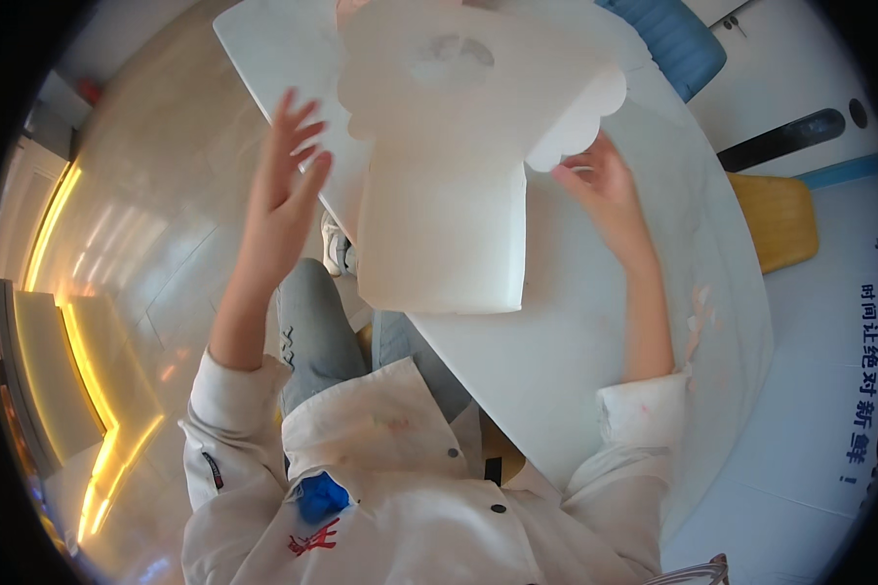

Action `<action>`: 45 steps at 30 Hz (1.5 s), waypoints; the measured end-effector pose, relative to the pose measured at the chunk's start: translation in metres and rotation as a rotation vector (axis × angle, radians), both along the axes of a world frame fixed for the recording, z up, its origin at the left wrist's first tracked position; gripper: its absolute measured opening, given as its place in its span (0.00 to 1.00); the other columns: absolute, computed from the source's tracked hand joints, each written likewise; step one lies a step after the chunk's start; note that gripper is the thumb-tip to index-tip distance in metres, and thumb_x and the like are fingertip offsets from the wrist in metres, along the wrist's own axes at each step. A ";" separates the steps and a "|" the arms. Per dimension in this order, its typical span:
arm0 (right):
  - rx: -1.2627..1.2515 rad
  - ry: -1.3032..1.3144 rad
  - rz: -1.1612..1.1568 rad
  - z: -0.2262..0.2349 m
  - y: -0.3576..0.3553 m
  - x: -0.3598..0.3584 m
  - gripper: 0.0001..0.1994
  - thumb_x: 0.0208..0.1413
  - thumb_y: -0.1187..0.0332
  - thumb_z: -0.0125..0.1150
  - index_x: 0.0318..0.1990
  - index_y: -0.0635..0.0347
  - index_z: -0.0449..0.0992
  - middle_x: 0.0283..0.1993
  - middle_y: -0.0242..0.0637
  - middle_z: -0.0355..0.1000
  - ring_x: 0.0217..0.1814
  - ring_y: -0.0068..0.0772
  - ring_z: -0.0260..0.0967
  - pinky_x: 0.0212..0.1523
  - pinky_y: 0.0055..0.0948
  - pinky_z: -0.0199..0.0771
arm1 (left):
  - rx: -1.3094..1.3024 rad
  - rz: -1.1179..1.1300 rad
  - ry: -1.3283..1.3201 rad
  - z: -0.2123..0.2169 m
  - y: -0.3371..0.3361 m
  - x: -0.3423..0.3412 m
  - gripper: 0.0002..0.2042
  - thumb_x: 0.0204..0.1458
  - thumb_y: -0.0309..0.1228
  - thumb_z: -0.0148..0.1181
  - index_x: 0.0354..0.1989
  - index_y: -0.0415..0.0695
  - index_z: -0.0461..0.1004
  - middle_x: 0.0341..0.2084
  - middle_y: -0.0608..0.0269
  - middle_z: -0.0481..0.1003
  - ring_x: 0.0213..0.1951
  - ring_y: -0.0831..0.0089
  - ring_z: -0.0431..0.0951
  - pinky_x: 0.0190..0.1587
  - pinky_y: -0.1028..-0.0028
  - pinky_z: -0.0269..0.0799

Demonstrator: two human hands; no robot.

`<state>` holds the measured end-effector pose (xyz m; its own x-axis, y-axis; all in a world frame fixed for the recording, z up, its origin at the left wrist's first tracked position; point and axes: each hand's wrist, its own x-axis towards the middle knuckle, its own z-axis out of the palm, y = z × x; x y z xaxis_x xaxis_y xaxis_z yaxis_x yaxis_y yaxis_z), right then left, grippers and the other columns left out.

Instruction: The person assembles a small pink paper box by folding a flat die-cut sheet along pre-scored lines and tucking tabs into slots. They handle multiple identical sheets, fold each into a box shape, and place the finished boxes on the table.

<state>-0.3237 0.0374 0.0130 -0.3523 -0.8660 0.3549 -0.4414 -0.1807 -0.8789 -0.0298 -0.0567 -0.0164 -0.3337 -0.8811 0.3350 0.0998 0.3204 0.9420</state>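
A white cardboard box (pixel 442 234) stands at the edge of the table in front of me. Its lid (pixel 400 97) is raised, with scalloped edges and a greyish round patch near the top. My right hand (pixel 605 190) is at the lid's right side flap (pixel 580 122), thumb and fingers pinching its lower scalloped edge. Some of those fingers are hidden behind the flap. To the left of the box, my left hand (pixel 288 175) is raised in the air, fingers spread and holding nothing.
The box rests on a white marble-like table (pixel 576 322), whose near-left edge runs diagonally past my legs. A blue padded chair (pixel 668 44) and a yellow chair (pixel 776 222) are beyond the table. Glowing yellow light strips (pixel 88 380) line the far left.
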 end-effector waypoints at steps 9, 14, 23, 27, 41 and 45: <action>0.274 0.294 -0.122 0.007 -0.009 0.057 0.12 0.59 0.70 0.58 0.45 0.70 0.72 0.28 0.41 0.75 0.26 0.30 0.71 0.30 0.32 0.70 | -0.225 -0.081 -0.221 0.017 0.029 -0.037 0.34 0.60 0.21 0.46 0.73 0.38 0.38 0.68 0.44 0.56 0.69 0.53 0.57 0.68 0.64 0.51; 0.213 0.040 0.051 0.008 0.003 0.059 0.10 0.56 0.76 0.60 0.44 0.69 0.73 0.31 0.38 0.76 0.32 0.29 0.76 0.36 0.29 0.76 | -0.059 -0.132 -0.174 0.017 0.027 -0.027 0.34 0.61 0.17 0.43 0.74 0.39 0.35 0.73 0.53 0.46 0.73 0.62 0.46 0.72 0.64 0.41; 0.271 -0.125 0.167 0.003 0.003 0.052 0.06 0.55 0.79 0.62 0.40 0.67 0.77 0.31 0.33 0.77 0.26 0.18 0.71 0.29 0.21 0.72 | -0.009 -0.260 -0.122 0.018 0.009 -0.009 0.37 0.61 0.16 0.43 0.75 0.47 0.32 0.70 0.52 0.50 0.72 0.61 0.48 0.71 0.64 0.43; 0.201 0.188 0.146 -0.005 0.005 0.052 0.05 0.55 0.76 0.65 0.39 0.63 0.77 0.30 0.31 0.77 0.21 0.17 0.64 0.24 0.22 0.66 | 0.060 -0.306 -0.109 0.013 0.001 0.000 0.36 0.61 0.16 0.43 0.75 0.46 0.32 0.70 0.52 0.51 0.72 0.61 0.50 0.70 0.65 0.46; -0.137 1.013 0.197 -0.006 0.015 0.057 0.09 0.40 0.79 0.62 0.30 0.60 0.70 0.27 0.35 0.64 0.26 0.33 0.67 0.26 0.31 0.70 | -0.098 -0.433 -0.425 0.019 0.014 0.053 0.27 0.53 0.11 0.40 0.62 0.39 0.68 0.68 0.46 0.59 0.68 0.51 0.60 0.71 0.58 0.48; -0.114 1.079 0.222 -0.004 0.017 0.059 0.09 0.40 0.78 0.62 0.30 0.60 0.70 0.27 0.33 0.65 0.29 0.31 0.69 0.28 0.29 0.70 | -0.182 -0.354 -0.562 0.021 0.027 0.060 0.23 0.58 0.19 0.46 0.63 0.37 0.66 0.69 0.46 0.56 0.69 0.52 0.59 0.67 0.63 0.55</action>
